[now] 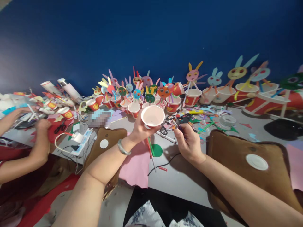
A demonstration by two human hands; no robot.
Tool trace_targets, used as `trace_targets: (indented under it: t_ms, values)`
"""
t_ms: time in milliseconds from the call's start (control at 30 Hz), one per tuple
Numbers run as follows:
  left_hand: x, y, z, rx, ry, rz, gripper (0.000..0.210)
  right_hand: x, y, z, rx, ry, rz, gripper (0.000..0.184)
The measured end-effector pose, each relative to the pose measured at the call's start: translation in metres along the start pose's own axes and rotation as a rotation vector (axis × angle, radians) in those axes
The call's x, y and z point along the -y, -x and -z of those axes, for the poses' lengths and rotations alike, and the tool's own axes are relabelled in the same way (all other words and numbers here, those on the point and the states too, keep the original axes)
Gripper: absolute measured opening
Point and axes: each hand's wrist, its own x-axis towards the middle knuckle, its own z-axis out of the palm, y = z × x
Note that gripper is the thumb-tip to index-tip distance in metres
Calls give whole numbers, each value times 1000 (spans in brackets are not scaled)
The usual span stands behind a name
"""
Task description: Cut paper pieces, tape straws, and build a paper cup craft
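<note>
My left hand (pixel 139 127) is wrapped around a paper cup (pixel 153 117) and holds it up over the table. The cup's open mouth and pale inside face me. To its right, my right hand (pixel 189 140) is closed around scissors (pixel 176 123) with a metal blade and a dark handle, mostly hidden by the fingers. The blade points up toward the cup, apart from its rim. Below the hands lie a green paper circle (pixel 157 150), pink paper (pixel 134 164) and thin sticks. Another pair of scissors (pixel 163 130) with dark handles lies behind the cup.
Red-and-white cups with paper rabbit figures (pixel 193 96) line the blue wall. Brown cushions (pixel 246 170) lie on both sides. Paper scraps and a tape roll (pixel 227 119) are at right. A power strip (pixel 82 142) with cables and another person's arm (pixel 40 151) are at left.
</note>
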Motion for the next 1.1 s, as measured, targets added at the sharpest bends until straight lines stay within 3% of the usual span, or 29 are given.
trace_targets:
  t_ms: [133, 267, 400, 867, 1100]
  values:
    - [-2, -2, 0, 171, 220, 275, 62, 0, 1, 0, 16, -20, 4, 41]
    - [-8, -3, 1, 256, 320, 386, 57, 2, 2, 0, 45, -34, 7, 39]
    - [-8, -3, 2, 323, 367, 384, 61, 4, 2, 0, 66, -23, 5, 37]
    - [3, -4, -3, 367, 343, 405, 54, -3, -2, -5, 140, 19, 80, 37]
    - [0, -2, -3, 333, 261, 398, 65, -3, -1, -5, 166, 34, 43, 33]
